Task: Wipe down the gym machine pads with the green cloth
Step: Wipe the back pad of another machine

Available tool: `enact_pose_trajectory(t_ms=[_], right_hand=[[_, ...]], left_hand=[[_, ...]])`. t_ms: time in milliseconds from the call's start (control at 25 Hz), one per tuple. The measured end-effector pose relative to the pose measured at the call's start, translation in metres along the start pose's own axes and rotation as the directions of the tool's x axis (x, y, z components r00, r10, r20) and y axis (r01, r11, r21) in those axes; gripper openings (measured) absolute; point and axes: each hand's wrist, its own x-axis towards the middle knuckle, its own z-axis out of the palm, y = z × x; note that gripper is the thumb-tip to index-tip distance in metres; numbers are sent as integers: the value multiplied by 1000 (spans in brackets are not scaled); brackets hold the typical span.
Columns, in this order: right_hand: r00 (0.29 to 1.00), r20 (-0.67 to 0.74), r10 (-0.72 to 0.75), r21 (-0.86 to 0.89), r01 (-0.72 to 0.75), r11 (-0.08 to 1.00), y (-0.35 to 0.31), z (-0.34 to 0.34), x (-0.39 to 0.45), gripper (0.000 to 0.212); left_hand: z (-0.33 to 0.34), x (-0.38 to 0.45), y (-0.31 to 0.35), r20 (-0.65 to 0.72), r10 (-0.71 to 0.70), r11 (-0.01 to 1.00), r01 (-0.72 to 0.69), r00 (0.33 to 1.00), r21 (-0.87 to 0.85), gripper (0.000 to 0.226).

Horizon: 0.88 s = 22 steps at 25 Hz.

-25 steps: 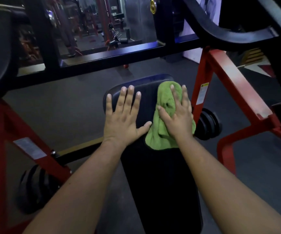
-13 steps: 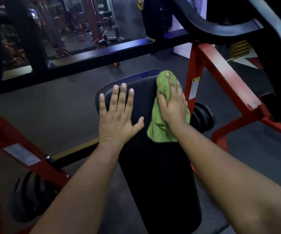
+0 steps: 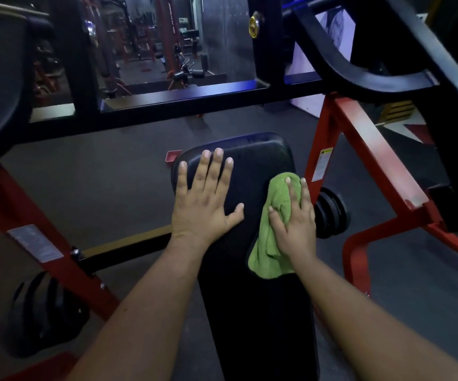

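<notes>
A long black bench pad [image 3: 258,312] runs from the lower middle of the view up to its rounded far end. My left hand [image 3: 205,204] lies flat on the pad's upper left part, fingers spread and straight. My right hand [image 3: 295,221] presses the crumpled green cloth [image 3: 270,243] against the pad's right edge with straight fingers. The cloth sticks out above my fingertips and below my wrist. Part of it is hidden under my palm.
Red frame legs [image 3: 370,160] rise on the right and another red leg [image 3: 38,229] on the left. Black weight plates [image 3: 330,213] sit just right of the cloth, more plates [image 3: 40,314] at lower left. A black crossbar [image 3: 183,100] spans the view beyond the pad.
My right hand has drawn the green cloth back from the pad's far end toward me along the right edge. My left hand has stayed flat on the pad.
</notes>
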Motion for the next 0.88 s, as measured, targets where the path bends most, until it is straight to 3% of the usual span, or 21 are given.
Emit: enact_pose_trajectory(t_ms=[160, 320, 480, 560, 760, 880], right_hand=[[982, 45, -184, -50, 186, 981, -39, -24, 68, 69], [897, 258, -360, -172, 409, 896, -75, -44, 125, 64], [902, 153, -403, -283, 431, 857, -42, -30, 103, 79], [895, 115, -431, -268, 445, 854, -38, -26, 103, 83], [852, 17, -523, -147, 519, 842, -26, -22, 96, 92], [844, 103, -527, -170, 537, 826, -22, -22, 87, 94]], left_hand=[[-2, -2, 6, 7, -17, 999, 17, 1000, 30, 96], [-8, -2, 11, 98, -95, 985, 79, 991, 156, 98], [4, -39, 73, -11, -364, 926, 364, 931, 98, 76], [14, -54, 96, -8, -436, 896, 435, 900, 85, 71], [20, -54, 93, 5, -452, 887, 449, 892, 102, 75], [24, -60, 94, -26, -455, 887, 456, 890, 77, 77]])
